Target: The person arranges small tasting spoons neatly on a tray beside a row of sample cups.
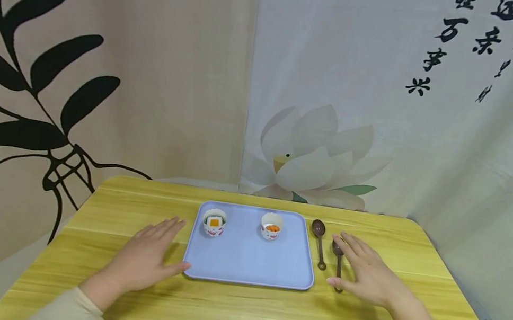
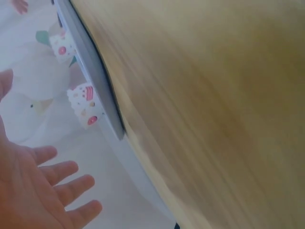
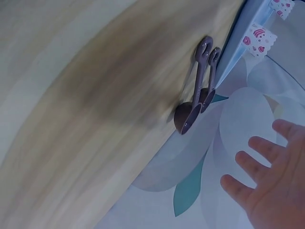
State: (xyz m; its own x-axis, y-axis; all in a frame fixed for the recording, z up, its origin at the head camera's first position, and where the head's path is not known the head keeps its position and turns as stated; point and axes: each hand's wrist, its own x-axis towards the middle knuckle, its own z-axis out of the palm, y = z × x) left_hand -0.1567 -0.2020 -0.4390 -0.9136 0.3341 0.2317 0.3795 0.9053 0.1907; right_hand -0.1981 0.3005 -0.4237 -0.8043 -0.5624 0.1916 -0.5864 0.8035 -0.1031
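My left hand (image 1: pixel 143 257) hovers beside the left edge of a pale blue tray (image 1: pixel 248 263), fingers spread, thumb at the tray's front left corner in the head view. Two small printed paper cups stand on the tray. The left cup (image 1: pixel 213 232) contains a white piece with a yellow-orange square on top; the right cup (image 1: pixel 270 235) has small orange pieces. Over the nearer brown spoon (image 1: pixel 338 270) hovers my right hand (image 1: pixel 369 276), its fingers spread and partly hiding the bowl. Another brown spoon (image 1: pixel 320 245) lies between that one and the tray. Neither hand holds anything.
Everything rests on a wooden table (image 1: pixel 237 318) with yellow grain. Behind its far edge hangs a pale curtain (image 1: pixel 188 93) printed with dark leaves, a lotus and black characters. Dark bands show at both sleeve cuffs.
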